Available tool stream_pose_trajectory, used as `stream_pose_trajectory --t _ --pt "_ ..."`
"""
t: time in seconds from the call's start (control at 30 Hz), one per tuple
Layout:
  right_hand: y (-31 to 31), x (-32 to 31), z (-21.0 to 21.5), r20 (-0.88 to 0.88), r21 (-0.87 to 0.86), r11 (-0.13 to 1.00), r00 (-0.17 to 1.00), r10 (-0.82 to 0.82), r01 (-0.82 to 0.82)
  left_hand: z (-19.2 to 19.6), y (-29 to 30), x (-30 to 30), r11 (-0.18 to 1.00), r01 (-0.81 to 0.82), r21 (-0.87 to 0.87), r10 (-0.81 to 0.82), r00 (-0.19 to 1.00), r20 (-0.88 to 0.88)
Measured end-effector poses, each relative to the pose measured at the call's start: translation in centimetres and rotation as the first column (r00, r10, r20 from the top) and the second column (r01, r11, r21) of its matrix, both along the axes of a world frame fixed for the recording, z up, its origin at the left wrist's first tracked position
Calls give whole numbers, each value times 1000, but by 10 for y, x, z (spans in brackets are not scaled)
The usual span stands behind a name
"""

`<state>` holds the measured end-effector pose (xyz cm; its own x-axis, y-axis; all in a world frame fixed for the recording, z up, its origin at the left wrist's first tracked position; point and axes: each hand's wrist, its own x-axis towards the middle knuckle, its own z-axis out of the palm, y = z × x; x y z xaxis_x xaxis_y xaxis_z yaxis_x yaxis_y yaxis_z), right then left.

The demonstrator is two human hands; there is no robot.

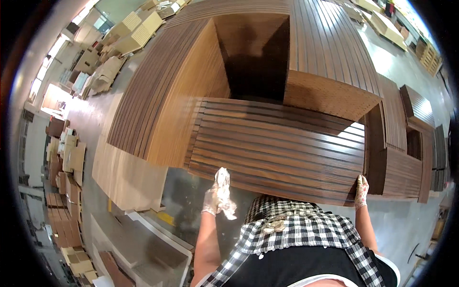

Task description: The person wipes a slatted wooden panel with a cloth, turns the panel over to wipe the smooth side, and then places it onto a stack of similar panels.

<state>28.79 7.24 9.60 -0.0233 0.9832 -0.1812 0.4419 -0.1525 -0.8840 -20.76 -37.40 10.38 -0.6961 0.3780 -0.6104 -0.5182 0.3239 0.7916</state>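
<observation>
In front of me lies a brown wood panel (282, 153) with dark grooves running across it. My left hand (211, 198), in a thin pale glove, is closed on a crumpled white cloth (224, 193) at the panel's near edge, toward its left end. At the near right corner, my right hand (362, 191), in a spotted white glove, grips the panel's edge with fingers closed. Beyond the panel, stacked grooved panels (330, 43) form walls around a dark hollow. Another grooved stack (160, 91) with a smooth light brown side rises at the left.
A pale wooden stack (126, 174) stands left, below the grooved one. More grooved panels (404, 172) are piled at the right. Cardboard pieces (107, 74) and boxes (67, 153) line the far left floor. A white-edged platform (143, 244) lies low at the near left.
</observation>
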Motion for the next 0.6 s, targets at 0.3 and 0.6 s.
stream_pose_trajectory --t 0.3,0.6 --pt "-25 19 6 -4 -45 997 998 62 -62 29 21 52 982 -185 39 185 983 24" --pt "-29 9 -6 58 -7 999 998 37 -36 -10 4 22 979 -184 88 182 983 26"
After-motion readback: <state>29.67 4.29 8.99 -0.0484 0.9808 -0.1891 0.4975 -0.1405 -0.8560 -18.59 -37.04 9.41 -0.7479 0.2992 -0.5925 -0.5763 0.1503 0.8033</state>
